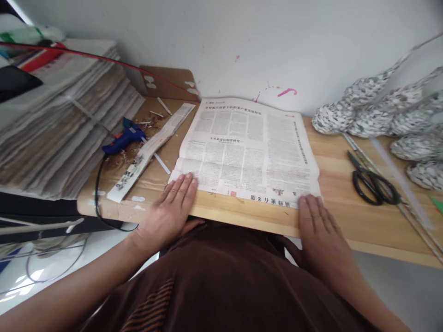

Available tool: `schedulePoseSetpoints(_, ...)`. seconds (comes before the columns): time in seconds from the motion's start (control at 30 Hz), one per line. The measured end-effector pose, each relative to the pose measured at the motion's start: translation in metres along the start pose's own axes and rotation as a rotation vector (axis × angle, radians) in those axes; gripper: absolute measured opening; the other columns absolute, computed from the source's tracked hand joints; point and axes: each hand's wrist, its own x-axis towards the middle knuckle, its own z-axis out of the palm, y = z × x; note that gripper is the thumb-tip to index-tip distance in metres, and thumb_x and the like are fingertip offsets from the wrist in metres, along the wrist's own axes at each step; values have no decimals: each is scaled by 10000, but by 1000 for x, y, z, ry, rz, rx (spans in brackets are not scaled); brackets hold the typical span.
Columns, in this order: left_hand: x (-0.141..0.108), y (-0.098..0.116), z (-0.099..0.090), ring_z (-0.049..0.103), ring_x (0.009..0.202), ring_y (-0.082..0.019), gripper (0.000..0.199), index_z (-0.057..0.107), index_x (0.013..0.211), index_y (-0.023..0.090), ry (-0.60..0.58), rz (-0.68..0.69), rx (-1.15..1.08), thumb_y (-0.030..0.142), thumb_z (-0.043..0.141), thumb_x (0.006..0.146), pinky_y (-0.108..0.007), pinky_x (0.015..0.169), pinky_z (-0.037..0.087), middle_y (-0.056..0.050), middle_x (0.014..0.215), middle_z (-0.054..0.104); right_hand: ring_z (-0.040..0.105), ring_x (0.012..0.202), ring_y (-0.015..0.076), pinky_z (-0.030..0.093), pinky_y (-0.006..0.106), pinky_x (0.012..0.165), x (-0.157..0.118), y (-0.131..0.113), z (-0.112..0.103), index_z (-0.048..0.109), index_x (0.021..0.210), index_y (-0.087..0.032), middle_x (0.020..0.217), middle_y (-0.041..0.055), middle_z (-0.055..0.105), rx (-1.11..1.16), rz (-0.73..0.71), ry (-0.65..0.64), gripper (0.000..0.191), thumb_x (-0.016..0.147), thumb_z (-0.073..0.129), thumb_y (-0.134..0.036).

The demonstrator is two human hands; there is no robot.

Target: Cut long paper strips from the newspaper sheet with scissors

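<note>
A newspaper sheet (238, 147) lies flat on the wooden table, its near edge running close to the table's front. My left hand (173, 207) rests on its near left corner, fingers stretched out flat and the thumb down at the table edge. On the near right corner lie the outstretched fingers of my right hand (318, 226); its thumb hangs below the edge. Neither hand grips anything. Left of the sheet are a folded strip of newspaper (152, 150) and a blue glue gun (124, 138) with a black cord.
A tall stack of newspapers (65, 124) stands at the left on cardboard (148, 177). To the right lie black-handled scissors (375, 184) beside thin rods (411, 210). Several woven paper pieces (367, 108) lean near the wall. A red cord (138, 68) crosses the upper left.
</note>
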Motion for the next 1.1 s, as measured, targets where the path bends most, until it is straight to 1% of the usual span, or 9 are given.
schedulePoseSetpoints(0.2, -5, -9, -3, 372, 1466, -437, 904, 306, 1547, -20, -35, -76, 39, 498, 654, 892, -551, 1190, 364, -337, 1576, 351, 270, 1486, 515, 358, 676, 1119, -10, 5, -1, 13, 1619, 27, 1621, 352, 243, -3, 72, -11, 896, 985, 467, -415)
schedulePoseSetpoints(0.4, -3, -3, -8, 428, 1426, -443, 747, 386, 1520, 24, -26, -104, 82, 367, 627, 901, -544, 1135, 444, -339, 1551, 390, 280, 1482, 518, 341, 690, 1134, -13, 6, 0, -10, 1630, -11, 1662, 309, 167, 4, 94, -32, 890, 962, 479, -339)
schedulePoseSetpoints(0.47, -3, -2, -9, 437, 1419, -440, 747, 367, 1533, 44, -25, -107, 85, 340, 627, 898, -541, 1124, 460, -339, 1550, 392, 296, 1470, 529, 353, 709, 1122, -13, 7, 0, -28, 1638, -46, 1674, 285, 146, 20, 93, -39, 900, 953, 484, -325)
schedulePoseSetpoints(0.57, -4, -3, -9, 437, 1422, -423, 809, 223, 1600, 85, -18, -117, 90, 273, 598, 908, -539, 1113, 474, -329, 1554, 392, 282, 1466, 543, 360, 734, 1112, -13, 8, 0, -70, 1644, -109, 1680, 252, 146, 44, 132, -42, 930, 937, 503, -303)
schedulePoseSetpoints(0.7, -4, -4, -8, 397, 1448, -414, 902, 43, 1641, 140, -31, -129, 54, 209, 575, 915, -549, 1138, 447, -305, 1591, 343, 262, 1475, 542, 342, 718, 1131, -11, 5, -2, -70, 1641, -97, 1670, 276, 169, 26, 184, -57, 953, 932, 529, -312)
schedulePoseSetpoints(0.9, -5, 0, -11, 363, 1476, -421, 927, 117, 1643, 265, -48, -187, -55, 234, 662, 893, -560, 1190, 379, -217, 1687, 179, 309, 1451, 559, 352, 716, 1095, 0, 7, -6, 114, 1617, 6, 1601, 358, 285, -48, 177, -118, 946, 932, 533, -493)
schedulePoseSetpoints(0.97, -6, 1, -10, 336, 1489, -424, 895, 153, 1637, 283, -39, -189, -77, 251, 665, 903, -563, 1207, 346, -195, 1705, 121, 331, 1440, 559, 389, 705, 1073, 5, 13, -17, 233, 1590, 10, 1555, 362, 371, -40, 155, -126, 953, 921, 518, -606)
schedulePoseSetpoints(1.03, -8, 2, -9, 305, 1504, -422, 854, 168, 1634, 297, -23, -189, -94, 280, 645, 925, -574, 1220, 311, -177, 1713, 90, 412, 1408, 531, 455, 666, 1041, 6, 20, -39, 368, 1550, -37, 1499, 316, 485, 31, 137, -121, 910, 919, 473, -685)
schedulePoseSetpoints(1.1, -8, 3, -9, 274, 1516, -424, 836, 182, 1632, 296, -23, -196, -111, 345, 641, 936, -598, 1225, 277, -182, 1710, 108, 546, 1343, 414, 519, 542, 1040, -1, 24, -71, 439, 1532, -157, 1454, 199, 585, 162, 173, -99, 771, 952, 448, -665)
